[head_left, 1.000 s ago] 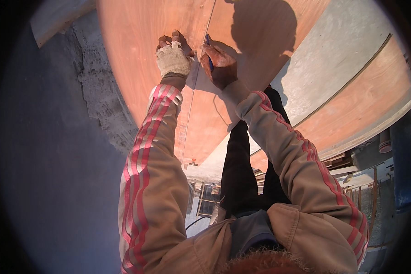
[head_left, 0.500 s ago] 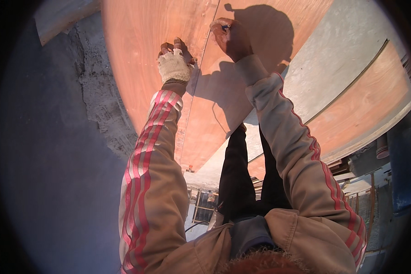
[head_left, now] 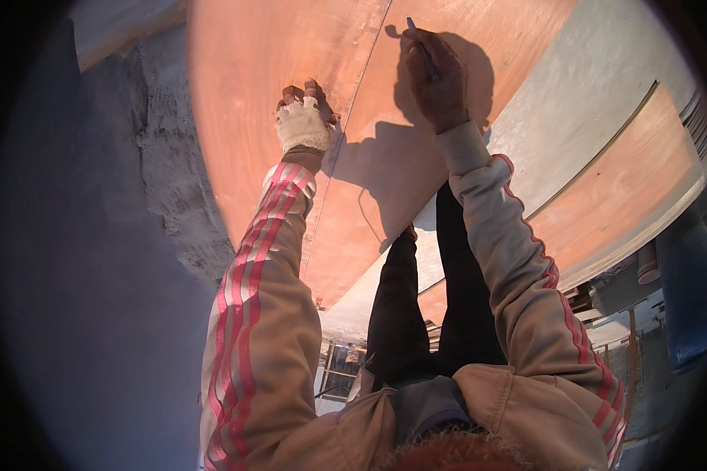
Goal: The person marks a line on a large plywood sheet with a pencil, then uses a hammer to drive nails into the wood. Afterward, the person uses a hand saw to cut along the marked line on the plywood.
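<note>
Sheets of reddish plywood [head_left: 259, 47] lie beneath my hands, with a thin dark line or seam running lengthwise between them. My left hand [head_left: 305, 122], in a cream fingerless knitted glove, rests on the plywood just left of that line, its fingers apart and thumb out to the side. Nothing shows in it. My right hand [head_left: 441, 82], bare, is closed round a slim pen-like stick [head_left: 411, 24], whose pale end points up past the fingers. It is right of the line, over my shadow; whether it touches the wood I cannot tell.
A grey slab [head_left: 589, 78] and another plywood panel [head_left: 613, 180] extend to the right. Left of the sheets is a rough, broken concrete edge [head_left: 177, 157] beside a dark grey surface [head_left: 94, 275]. My legs [head_left: 401, 314] are below, and a blue object [head_left: 687, 290] is at far right.
My right hand has moved right, away from the line, and turned so the pen-like stick now points up. My left hand stays on the plywood with little change.
</note>
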`<state>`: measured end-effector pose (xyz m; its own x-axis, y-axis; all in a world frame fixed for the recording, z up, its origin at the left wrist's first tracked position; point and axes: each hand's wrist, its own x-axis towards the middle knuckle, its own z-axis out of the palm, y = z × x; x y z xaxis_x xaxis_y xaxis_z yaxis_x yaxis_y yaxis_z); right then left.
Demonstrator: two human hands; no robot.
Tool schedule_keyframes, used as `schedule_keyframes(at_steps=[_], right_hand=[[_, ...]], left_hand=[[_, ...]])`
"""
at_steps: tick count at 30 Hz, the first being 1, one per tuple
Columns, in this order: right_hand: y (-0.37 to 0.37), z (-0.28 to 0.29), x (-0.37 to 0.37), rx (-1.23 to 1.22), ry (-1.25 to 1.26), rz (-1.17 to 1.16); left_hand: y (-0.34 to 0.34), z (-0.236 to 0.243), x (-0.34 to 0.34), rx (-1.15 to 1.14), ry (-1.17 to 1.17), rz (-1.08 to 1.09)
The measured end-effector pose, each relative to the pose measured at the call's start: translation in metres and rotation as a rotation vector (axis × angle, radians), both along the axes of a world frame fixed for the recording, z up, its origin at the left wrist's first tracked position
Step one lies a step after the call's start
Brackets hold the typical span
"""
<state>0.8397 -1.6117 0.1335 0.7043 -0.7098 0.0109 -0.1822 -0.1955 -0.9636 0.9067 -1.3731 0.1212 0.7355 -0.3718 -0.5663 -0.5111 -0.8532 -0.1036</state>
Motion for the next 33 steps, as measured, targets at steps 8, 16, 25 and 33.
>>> schedule_keyframes(at_steps=[8,16,25,33], right_hand=[[0.076,0.096,-0.232,0.113,0.541,0.685],[0.012,0.153,-0.374,-0.230,0.792,0.568],[0.029,0.203,-0.592,-0.236,1.188,0.529],[-0.039,0.167,-0.588,-0.109,1.059,0.713]], left_hand=[[-0.017,0.022,0.001,0.110,0.059,0.035],[-0.009,0.097,-0.038,-0.267,0.052,0.427],[0.149,0.232,-0.326,-0.435,0.617,0.348],[0.442,0.262,-0.533,-0.140,0.340,1.220]])
